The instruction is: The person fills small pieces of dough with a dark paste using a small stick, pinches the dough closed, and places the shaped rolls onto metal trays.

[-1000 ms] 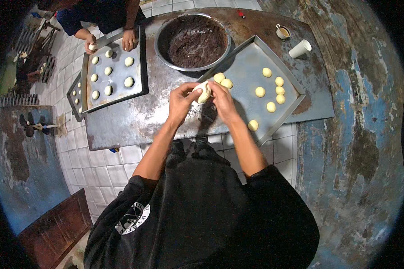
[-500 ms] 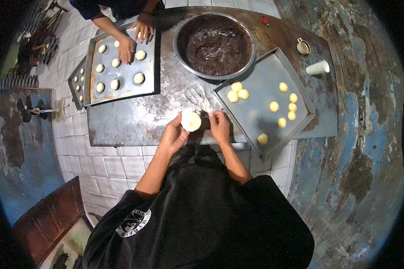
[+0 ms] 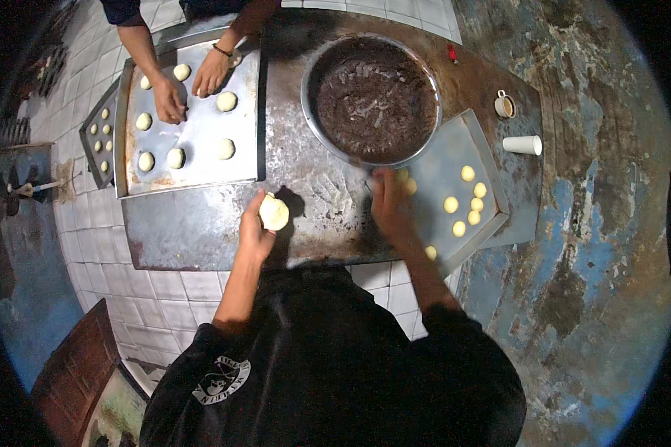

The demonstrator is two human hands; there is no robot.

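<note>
A flattened round of pale yellow dough (image 3: 274, 214) rests in my left hand (image 3: 253, 232), gripped at its left edge above the near part of the table. My right hand (image 3: 392, 212) is apart from it, between the near rim of a large metal bowl (image 3: 313, 123) and the left edge of a grey tray (image 3: 492, 167). Motion blurs its fingers, so I cannot make out what they hold, if anything. Dark brown crumbly filling (image 3: 365, 100) lies in the bowl. Several yellow dough balls (image 3: 451, 204) sit on the grey tray, some partly hidden behind my right hand.
Another person's hands (image 3: 212, 74) work over a baking tray (image 3: 201, 182) of dough balls at the far left. A smaller tray (image 3: 89, 153) stands beside it. A cup of brown drink (image 3: 505, 106) and a white tumbler (image 3: 523, 145) lie toward the right edge of the metal table (image 3: 186, 238).
My right hand has left the dough and moved right, toward the bowl's near rim. My left hand has shifted left with the dough. The other person's hands have moved over their tray.
</note>
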